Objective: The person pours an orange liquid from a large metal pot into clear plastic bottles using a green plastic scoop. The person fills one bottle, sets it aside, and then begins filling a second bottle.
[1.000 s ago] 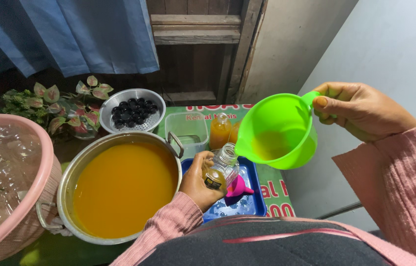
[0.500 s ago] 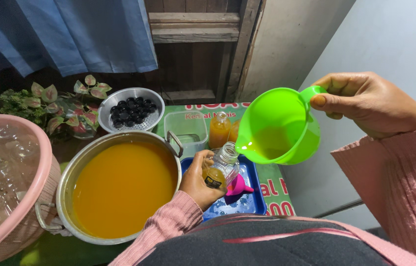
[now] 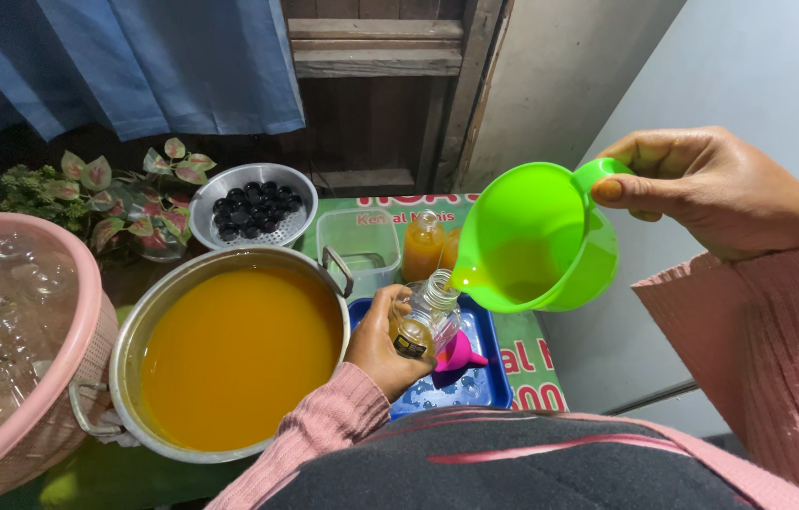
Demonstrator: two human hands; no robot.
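Half the bottle (image 3: 426, 316) — behind fingers (image 3: 382, 321)

You hold a small clear bottle (image 3: 426, 319) in your left grip (image 3: 378, 342), over a blue tray (image 3: 484, 380); it bears a dark label with a yellow patch, partly hidden by your fingers. Behind it, two filled orange bottles (image 3: 422, 246) stand beside a clear plastic box (image 3: 360, 242). Beneath them all, a green printed sheet (image 3: 524, 355) with red lettering and a white band covers the bench, mostly hidden by the tray and bottles.
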